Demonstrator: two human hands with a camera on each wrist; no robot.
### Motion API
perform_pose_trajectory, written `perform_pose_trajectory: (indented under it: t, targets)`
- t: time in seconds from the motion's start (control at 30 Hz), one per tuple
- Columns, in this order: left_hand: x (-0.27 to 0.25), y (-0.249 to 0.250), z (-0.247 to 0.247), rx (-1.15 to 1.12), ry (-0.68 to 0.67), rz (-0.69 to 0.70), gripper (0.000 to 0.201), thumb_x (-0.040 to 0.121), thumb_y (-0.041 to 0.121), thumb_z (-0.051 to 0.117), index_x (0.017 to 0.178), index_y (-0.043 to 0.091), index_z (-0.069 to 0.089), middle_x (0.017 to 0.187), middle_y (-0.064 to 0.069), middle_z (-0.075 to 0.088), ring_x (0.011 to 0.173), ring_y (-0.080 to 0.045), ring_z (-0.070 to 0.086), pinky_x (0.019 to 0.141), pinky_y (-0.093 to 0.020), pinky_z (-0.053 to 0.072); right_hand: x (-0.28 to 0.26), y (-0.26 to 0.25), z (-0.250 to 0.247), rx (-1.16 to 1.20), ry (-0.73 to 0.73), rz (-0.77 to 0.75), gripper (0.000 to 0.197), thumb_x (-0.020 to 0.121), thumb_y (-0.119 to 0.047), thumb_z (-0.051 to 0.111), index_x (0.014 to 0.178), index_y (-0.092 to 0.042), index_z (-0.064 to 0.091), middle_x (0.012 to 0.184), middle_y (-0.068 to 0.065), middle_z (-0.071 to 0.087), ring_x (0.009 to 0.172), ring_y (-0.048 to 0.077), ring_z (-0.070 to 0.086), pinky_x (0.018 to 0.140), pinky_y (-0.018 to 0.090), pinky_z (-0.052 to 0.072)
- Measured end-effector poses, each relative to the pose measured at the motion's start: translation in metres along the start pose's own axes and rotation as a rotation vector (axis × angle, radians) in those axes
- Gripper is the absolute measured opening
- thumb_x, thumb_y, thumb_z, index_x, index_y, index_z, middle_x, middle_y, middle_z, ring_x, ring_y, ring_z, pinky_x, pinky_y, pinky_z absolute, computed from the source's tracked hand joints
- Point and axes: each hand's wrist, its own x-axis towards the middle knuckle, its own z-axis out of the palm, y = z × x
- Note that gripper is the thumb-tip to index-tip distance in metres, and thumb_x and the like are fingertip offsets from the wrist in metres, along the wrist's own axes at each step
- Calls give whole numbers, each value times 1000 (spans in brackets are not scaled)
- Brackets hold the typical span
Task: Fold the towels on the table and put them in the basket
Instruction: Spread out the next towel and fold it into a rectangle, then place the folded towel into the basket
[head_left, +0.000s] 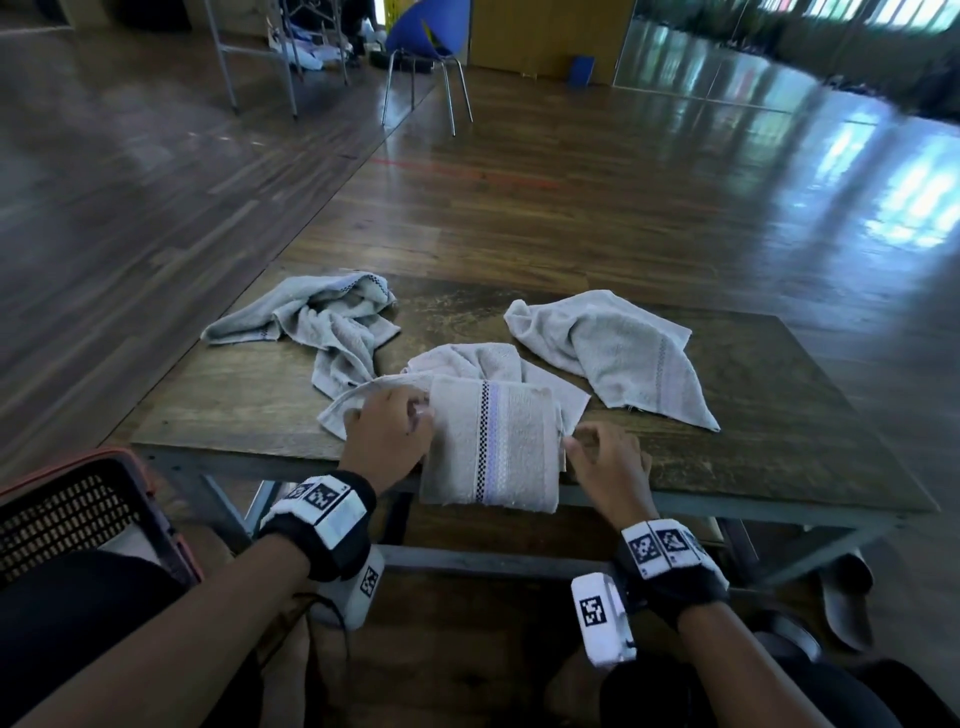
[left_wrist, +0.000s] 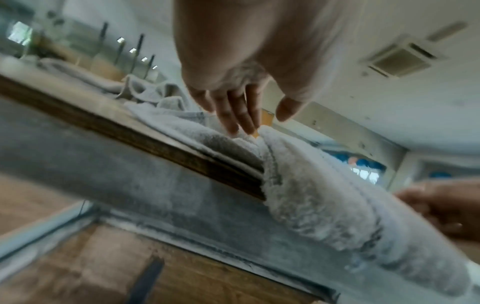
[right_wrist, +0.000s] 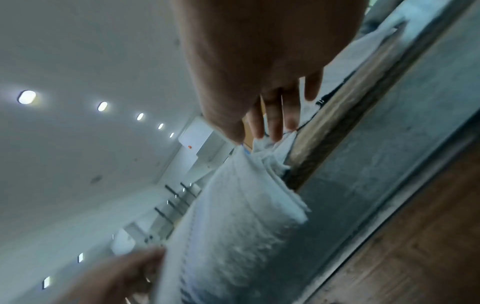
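folded towel on tabletop near edge, lower part hanging over it | left hand at its left edge, fingers fairly straight, touching cloth | right hand at right edge, fingers seemingly pinching a corner, blurred | two crumpled towels behind | basket lower left, off tabletop

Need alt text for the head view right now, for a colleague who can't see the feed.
Both hands, the left hand and right hand, work a folded towel that overhangs the near edge of a wooden table. Two crumpled towels lie behind it, and a black mesh basket sits at lower left.
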Motion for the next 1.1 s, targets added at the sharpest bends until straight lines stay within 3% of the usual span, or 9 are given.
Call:
perform_pose_trajectory:
  t: [0.07, 0.13, 0.23, 0.37, 0.43, 0.57, 0.73, 0.97, 1.1]
  targets:
    - [-3, -2, -2, -104, -167, -110, 30, 92, 37, 47, 70, 18, 52, 72, 1, 57, 80, -24, 57, 75, -34, 41, 1, -2, -2, 146, -74, 19, 24, 91, -38, 52, 102, -20, 63, 101, 0, 67, 84, 8, 58, 77, 26, 46]
    - [-6, -2, -1, -147, -246, -159, 42, 95, 39, 44, 59, 17, 44, 63, 1, 50, 71, -24, 53, 65, -31, 37, 2, -5, 0, 210, -161, 34, 29, 92, -36, 51, 106, -15, 66, 101, 2, 69, 82, 8, 60, 70, 24, 48]
    - [-6, 3, 0, -107, -285, -159, 40, 93, 40, 47, 61, 18, 48, 64, 2, 53, 70, -21, 53, 65, -30, 38, 4, -9, 5, 269, -241, 85, 32, 92, -36, 54, 109, -12, 66, 101, 1, 66, 87, 12, 61, 83, 36, 53]
    - [1, 9, 2, -142, -340, -209, 39, 91, 39, 54, 81, 2, 63, 80, -10, 65, 79, -25, 61, 75, -36, 48, 12, -12, 9, 375, -260, 196, 34, 87, -37, 60, 92, -4, 70, 89, 12, 70, 73, 11, 60, 68, 29, 47]
    - [3, 10, 1, -258, -352, -271, 35, 88, 37, 58, 76, 3, 59, 75, -10, 62, 74, -23, 59, 72, -35, 46, 15, -12, 9, 436, -265, 242, 36, 84, -33, 64, 80, 3, 69, 79, 26, 62, 68, 17, 53, 62, 28, 38]
    - [1, 18, -5, -560, -365, -420, 21, 84, 27, 63, 78, 8, 58, 79, -8, 62, 77, -23, 58, 70, -35, 47, 17, -16, 6, 591, -332, 315, 20, 80, -21, 69, 85, -1, 69, 73, 2, 67, 55, 1, 61, 51, 12, 44]
    - [-21, 32, -25, -748, -424, -431, 18, 88, 11, 60, 104, 2, 62, 103, -17, 67, 95, -30, 63, 80, -41, 52, -4, -28, -14, 769, -354, 345, 10, 84, -14, 64, 82, -5, 67, 90, 8, 69, 84, 20, 62, 73, 30, 49]
    - [-94, 35, -78, -851, -422, -370, 27, 89, 9, 58, 115, 12, 55, 111, -7, 63, 101, -22, 59, 80, -33, 50, -71, -56, -54, 997, -600, 361, 19, 86, -4, 60, 104, -1, 63, 102, 13, 67, 92, 26, 63, 66, 34, 54]
    - [-136, 22, -130, -962, -311, -379, 23, 88, 11, 60, 111, 14, 59, 103, -8, 67, 98, -24, 63, 85, -38, 51, -95, -101, -70, 1037, -725, 198, 41, 85, -6, 57, 125, -5, 51, 125, 16, 57, 117, 32, 54, 92, 44, 49]
